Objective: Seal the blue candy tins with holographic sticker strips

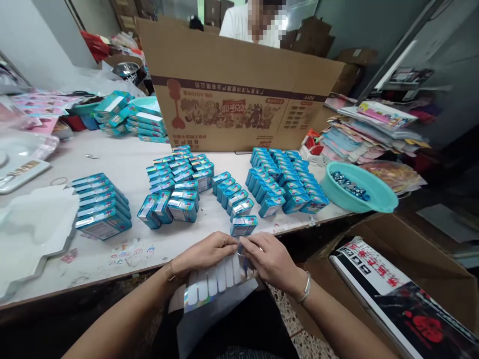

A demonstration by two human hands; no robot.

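A sheet of shiny oblong stickers (213,285) lies over my lap at the table's front edge. My left hand (209,252) is closed on the top of this sheet, thumb and fingers pressed together. Close beside it, my right hand (267,257) is closed at the sheet's upper right corner; what its fingertips pinch is too small to make out. Just beyond my fingertips stands a small blue box (244,226), at the near end of a slanting row. More blue boxes stand in groups at the middle left (181,207) and right (295,192).
Blue boxes (105,219) stand in a row at the left beside a white tray (33,234). A large carton (239,70) stands at the back, with a person (235,22) behind it. A turquoise basin (381,199) and an open carton (441,259) are at the right.
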